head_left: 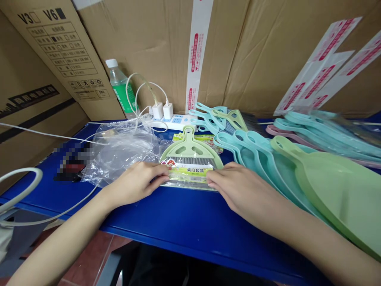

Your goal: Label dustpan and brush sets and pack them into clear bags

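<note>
A pale green brush and dustpan set (192, 150) lies on the blue table in front of me, its handle pointing away, with grey bristles showing. Across its near part is a clear plastic bag with a yellow-green printed label (195, 170). My left hand (143, 178) pinches the bag's left side, thumb and fingers together. On the opposite side my right hand (233, 180) pinches the label end of the same bag. Another printed label card (205, 138) lies partly hidden behind the set.
Crumpled clear bags (122, 151) lie to the left. Turquoise dustpans (256, 153) and a green dustpan (333, 178) are stacked at right, with small brushes (214, 119) behind. A power strip (175, 122), cables and a bottle (121, 89) stand before cardboard boxes (149, 47).
</note>
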Available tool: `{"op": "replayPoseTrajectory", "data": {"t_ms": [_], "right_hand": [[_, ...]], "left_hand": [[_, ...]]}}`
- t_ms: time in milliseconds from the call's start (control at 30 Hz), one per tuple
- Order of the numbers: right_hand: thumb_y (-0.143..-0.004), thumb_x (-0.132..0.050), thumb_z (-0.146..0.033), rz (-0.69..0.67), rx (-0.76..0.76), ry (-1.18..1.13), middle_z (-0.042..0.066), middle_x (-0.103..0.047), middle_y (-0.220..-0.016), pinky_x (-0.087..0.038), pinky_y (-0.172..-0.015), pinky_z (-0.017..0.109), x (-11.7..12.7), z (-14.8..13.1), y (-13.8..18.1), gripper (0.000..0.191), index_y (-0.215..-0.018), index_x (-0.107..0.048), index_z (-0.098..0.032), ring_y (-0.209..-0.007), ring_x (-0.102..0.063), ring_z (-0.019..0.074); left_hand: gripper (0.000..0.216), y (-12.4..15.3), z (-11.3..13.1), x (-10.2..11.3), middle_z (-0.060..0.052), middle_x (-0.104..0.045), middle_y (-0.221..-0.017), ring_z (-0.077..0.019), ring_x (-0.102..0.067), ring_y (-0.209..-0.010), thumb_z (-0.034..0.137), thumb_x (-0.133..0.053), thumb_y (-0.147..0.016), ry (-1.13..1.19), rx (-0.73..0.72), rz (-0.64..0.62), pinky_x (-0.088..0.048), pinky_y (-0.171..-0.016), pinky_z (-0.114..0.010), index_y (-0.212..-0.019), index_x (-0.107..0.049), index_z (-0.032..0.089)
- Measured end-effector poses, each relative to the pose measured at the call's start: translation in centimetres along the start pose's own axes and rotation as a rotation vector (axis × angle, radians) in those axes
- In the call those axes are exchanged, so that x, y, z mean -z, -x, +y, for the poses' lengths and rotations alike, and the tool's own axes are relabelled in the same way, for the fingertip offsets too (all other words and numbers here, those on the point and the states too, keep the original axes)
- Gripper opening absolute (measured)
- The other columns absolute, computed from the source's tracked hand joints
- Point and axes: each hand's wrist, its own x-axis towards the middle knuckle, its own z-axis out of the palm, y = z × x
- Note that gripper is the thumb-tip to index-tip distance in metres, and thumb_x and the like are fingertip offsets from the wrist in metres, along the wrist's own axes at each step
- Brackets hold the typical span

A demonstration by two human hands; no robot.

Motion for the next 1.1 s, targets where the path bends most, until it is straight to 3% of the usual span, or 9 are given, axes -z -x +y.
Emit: {"op": "replayPoseTrajectory", "data": {"t_ms": [233, 500, 700, 800, 867, 967, 1100], "right_hand": [[-0.080, -0.044, 0.005, -0.005, -0.118, 0.065, 0.002, -0.062, -0.062, -0.030, -0.053, 0.026, -0.3, -0.4, -0.3, 0.028, -0.077, -0.058, -0.019, -0.060, -0.054, 0.0176], [-0.080, -0.045, 0.001, 0.059, -0.131, 0.176, 0.005, -0.066, -0.079, -0.028, -0.053, 0.028, -0.9, -0.5, -0.3, 0.025, -0.089, -0.058, -0.018, -0.059, -0.056, 0.0192], [-0.077, -0.042, 0.003, 0.158, -0.074, 0.345, 0.003, -0.059, -0.069, -0.026, -0.053, 0.031, -1.1, -0.6, -0.2, 0.029, -0.081, -0.058, -0.020, -0.052, -0.048, 0.0175], [-0.077, -0.043, 0.005, 0.254, 0.019, 0.415, 0.006, -0.063, -0.075, -0.032, -0.060, 0.032, -1.1, -0.6, -0.3, 0.032, -0.084, -0.062, -0.019, -0.063, -0.054, 0.0199], [-0.081, -0.044, 0.004, 0.310, 0.124, 0.434, 0.008, -0.066, -0.081, -0.035, -0.066, 0.032, -1.2, -0.7, -0.5, 0.030, -0.086, -0.065, -0.017, -0.076, -0.057, 0.0224], [-0.088, -0.045, 0.000, 0.308, 0.244, 0.432, 0.006, -0.067, -0.081, -0.038, -0.072, 0.033, -1.5, -0.9, -0.7, 0.029, -0.087, -0.068, -0.017, -0.081, -0.057, 0.0225], [-0.090, -0.046, -0.001, 0.283, 0.260, 0.411, 0.005, -0.067, -0.078, -0.040, -0.071, 0.032, -2.0, -0.9, -0.8, 0.029, -0.093, -0.071, -0.014, -0.079, -0.058, 0.0213]], "left_hand": [[0.027, -0.1, -0.2, -0.7, -0.002, -0.071, -0.077, -0.0156, -0.068, -0.066, 0.025, -0.039, -0.100, -0.055, 0.023, 0.046, -0.048, -0.061, -0.026, -0.099, -0.066, 0.019], [0.013, -0.4, 0.6, -1.1, 0.004, -0.064, -0.060, -0.0128, -0.060, -0.049, 0.022, -0.047, -0.093, -0.083, 0.138, 0.087, -0.039, -0.051, -0.023, -0.085, -0.058, 0.020], [0.008, -0.5, 1.0, -1.6, 0.003, -0.068, -0.064, -0.0160, -0.065, -0.054, 0.023, -0.047, -0.092, -0.145, 0.201, 0.127, -0.042, -0.051, -0.024, -0.088, -0.053, 0.021], [0.007, -0.4, 1.1, -1.9, 0.003, -0.067, -0.064, -0.0181, -0.064, -0.053, 0.024, -0.049, -0.092, -0.249, 0.228, 0.149, -0.041, -0.048, -0.025, -0.096, -0.053, 0.020], [0.011, -0.4, 1.1, -2.1, -0.001, -0.068, -0.076, -0.0188, -0.065, -0.060, 0.022, -0.050, -0.091, -0.307, 0.181, 0.213, -0.045, -0.051, -0.026, -0.101, -0.055, 0.019], [0.016, -0.5, 1.3, -2.1, -0.008, -0.066, -0.098, -0.0222, -0.064, -0.084, 0.015, -0.049, -0.093, -0.378, -0.008, 0.298, -0.052, -0.067, -0.031, -0.103, -0.060, 0.018], [0.037, -0.9, 1.5, -2.0, -0.009, -0.063, -0.112, -0.0252, -0.057, -0.099, 0.004, -0.045, -0.093, -0.438, -0.196, 0.184, -0.050, -0.085, -0.039, -0.118, -0.065, 0.023]]}}
